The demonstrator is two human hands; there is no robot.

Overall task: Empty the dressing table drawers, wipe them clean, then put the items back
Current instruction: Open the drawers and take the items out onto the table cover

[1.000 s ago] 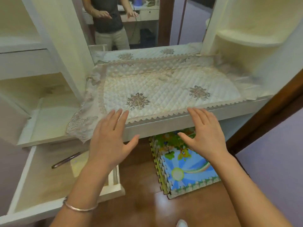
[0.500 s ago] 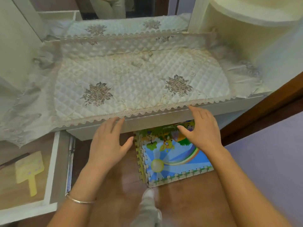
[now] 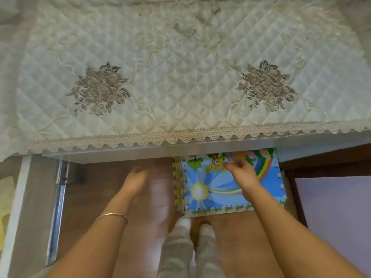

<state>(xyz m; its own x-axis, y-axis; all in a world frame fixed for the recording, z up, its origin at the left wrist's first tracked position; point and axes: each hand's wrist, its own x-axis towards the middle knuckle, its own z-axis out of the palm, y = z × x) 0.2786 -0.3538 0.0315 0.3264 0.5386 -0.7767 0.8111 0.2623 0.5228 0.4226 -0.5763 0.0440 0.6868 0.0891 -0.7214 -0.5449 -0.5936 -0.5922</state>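
Quilted cloth (image 3: 180, 77) covers the worktop (image 3: 140, 152). A drawer (image 3: 36, 197) stands pulled out below its front-left corner, above wooden floor (image 3: 96, 187) and a foam mat (image 3: 220, 189). The left grip (image 3: 136, 178) is blurred, and the right grip (image 3: 242, 173) has its fingertips hidden under the front edge, so I cannot tell whether either holds anything.

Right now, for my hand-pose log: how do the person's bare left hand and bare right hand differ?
The left hand is over bare wooden floor; the right hand is over the colourful foam puzzle mat. The left hand is motion-blurred, the right hand sharp. Only the left wrist wears a thin metal bangle. Both reach toward the white table edge.
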